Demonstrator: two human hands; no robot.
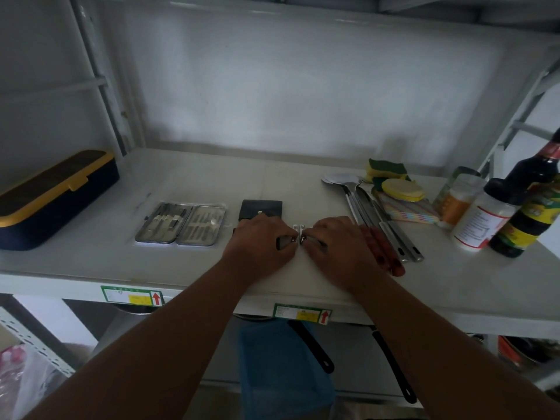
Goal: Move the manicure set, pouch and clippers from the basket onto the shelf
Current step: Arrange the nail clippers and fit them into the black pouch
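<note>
The open manicure set [181, 223] lies flat on the white shelf [121, 262], left of centre, its metal tools showing in both halves. A dark pouch [261, 208] with a snap lies just right of it, partly behind my left hand [257, 241]. Both hands rest on the shelf at the middle. My left hand pinches one nail clipper [296, 234] and my right hand [336, 237] pinches a second clipper [304, 235]; the two lie side by side between my fingertips. The basket is out of sight.
A navy and yellow box [51, 195] stands at the shelf's left end. Ladles and knives [378, 225] lie just right of my right hand, with sponges [391, 180] behind them. Jars and dark sauce bottles [521, 213] stand at the right end. Pans hang below the shelf.
</note>
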